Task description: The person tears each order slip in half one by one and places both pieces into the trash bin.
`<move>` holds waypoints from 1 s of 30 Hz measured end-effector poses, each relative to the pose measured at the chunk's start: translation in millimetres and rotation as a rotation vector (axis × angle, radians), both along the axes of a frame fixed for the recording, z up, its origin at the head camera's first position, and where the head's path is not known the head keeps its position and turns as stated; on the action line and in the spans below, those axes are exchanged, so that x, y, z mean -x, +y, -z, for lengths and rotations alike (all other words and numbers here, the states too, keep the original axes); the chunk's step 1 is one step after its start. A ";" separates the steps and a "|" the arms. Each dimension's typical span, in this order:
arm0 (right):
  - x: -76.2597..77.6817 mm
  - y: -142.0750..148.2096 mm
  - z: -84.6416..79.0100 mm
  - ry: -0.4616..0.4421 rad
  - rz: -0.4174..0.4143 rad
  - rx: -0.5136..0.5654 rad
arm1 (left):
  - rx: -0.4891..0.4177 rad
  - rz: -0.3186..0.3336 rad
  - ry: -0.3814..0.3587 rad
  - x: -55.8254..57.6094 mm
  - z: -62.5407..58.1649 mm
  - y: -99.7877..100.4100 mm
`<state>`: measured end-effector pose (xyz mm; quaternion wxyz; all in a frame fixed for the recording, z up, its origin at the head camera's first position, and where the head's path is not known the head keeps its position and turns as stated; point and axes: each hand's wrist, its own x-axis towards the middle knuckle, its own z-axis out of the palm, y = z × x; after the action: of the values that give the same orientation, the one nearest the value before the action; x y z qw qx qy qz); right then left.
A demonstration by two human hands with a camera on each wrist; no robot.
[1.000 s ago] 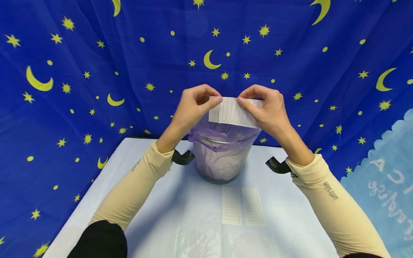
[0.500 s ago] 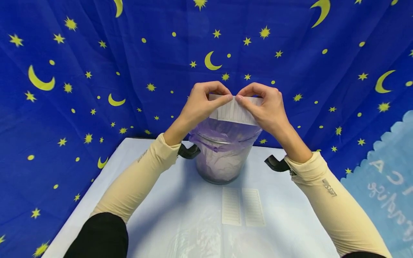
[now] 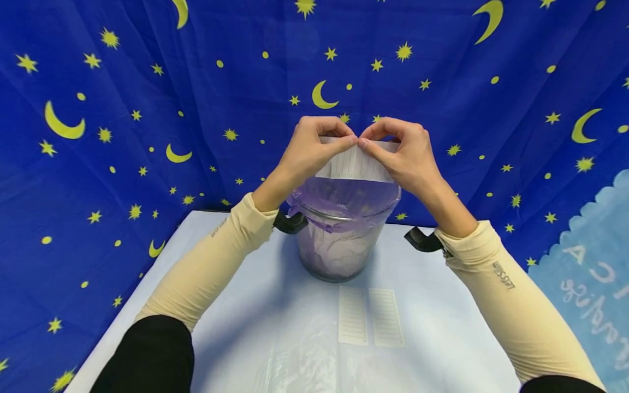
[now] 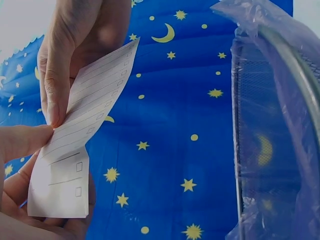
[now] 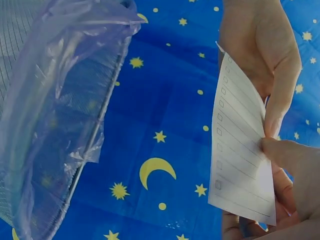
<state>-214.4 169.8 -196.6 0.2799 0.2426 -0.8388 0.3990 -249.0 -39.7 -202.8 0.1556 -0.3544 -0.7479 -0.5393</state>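
Observation:
A white checklist paper (image 3: 361, 164), printed with lines and small checkboxes, is held up sideways above a mesh wastebasket (image 3: 339, 248) lined with a purple plastic bag (image 3: 344, 199). My left hand (image 3: 321, 144) pinches its top edge between thumb and fingers. Right beside it, my right hand (image 3: 403, 150) pinches the same edge, the two thumb tips almost meeting. In the left wrist view the paper (image 4: 82, 120) bends at the pinch. The right wrist view shows the paper (image 5: 240, 140) whole along its checkbox side, with the bag-covered rim (image 5: 107, 100) apart from it.
Two more lined paper strips (image 3: 352, 316) (image 3: 386, 316) lie side by side on the white table (image 3: 275, 338) in front of the wastebasket. A blue curtain (image 3: 265, 98) with yellow moons and stars hangs behind. A light blue panel (image 3: 589, 273) with white lettering stands at the right.
My left hand has slid right along the paper's top edge until it meets my right hand. Both hands and the paper have risen slightly.

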 end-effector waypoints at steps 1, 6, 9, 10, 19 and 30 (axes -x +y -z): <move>0.6 0.1 -1.2 -0.007 0.001 -0.001 | -0.001 -0.004 -0.006 0.7 -1.1 0.0; 2.5 0.1 -3.8 -0.030 -0.002 -0.001 | -0.010 -0.005 -0.026 2.8 -3.0 0.8; 3.5 -0.1 -4.1 -0.035 -0.007 0.002 | -0.016 0.002 -0.029 3.4 -3.4 1.5; 3.8 -0.3 -4.3 -0.031 -0.005 0.001 | -0.021 0.006 -0.032 3.8 -3.7 1.7; 5.5 -0.2 -5.6 0.100 0.003 -0.021 | -0.126 0.072 -0.090 7.1 -5.9 4.5; 2.9 2.2 -3.7 0.127 0.015 -0.010 | -0.136 0.057 -0.160 7.4 -1.9 9.4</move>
<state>-217.4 172.0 -192.9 0.3344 0.2628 -0.8231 0.3765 -256.4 -30.2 -201.0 0.1039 -0.3200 -0.7093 -0.6194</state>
